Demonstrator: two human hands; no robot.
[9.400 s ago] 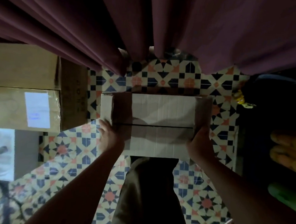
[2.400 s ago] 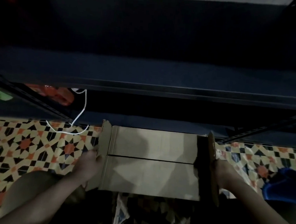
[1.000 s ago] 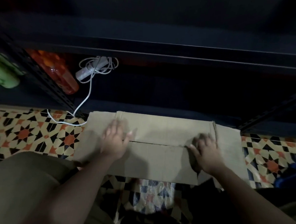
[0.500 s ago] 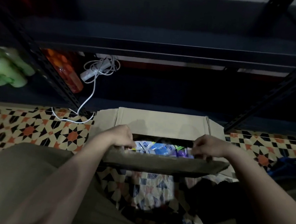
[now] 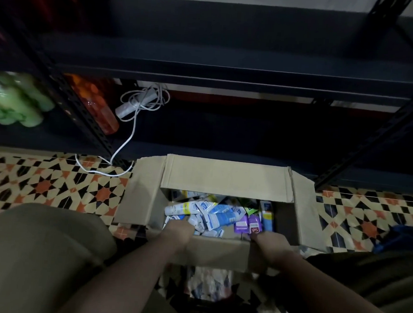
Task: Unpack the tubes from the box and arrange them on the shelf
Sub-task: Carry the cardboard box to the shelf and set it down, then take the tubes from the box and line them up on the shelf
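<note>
Since the previous frame, near flap folded fully down toward the body; tubes (image 5: 206,215) now exposed. Cardboard box (image 5: 226,177) sits on the patterned floor (image 5: 41,185) at 12 o'clock from the knees, against the dark metal shelf (image 5: 230,68). Left hand (image 5: 178,229) and right hand (image 5: 269,242) both clasp the near flap's top edge, fingers curled over it. Tubes lie jumbled inside the box. White cable (image 5: 129,137) at 10 o'clock.
</note>
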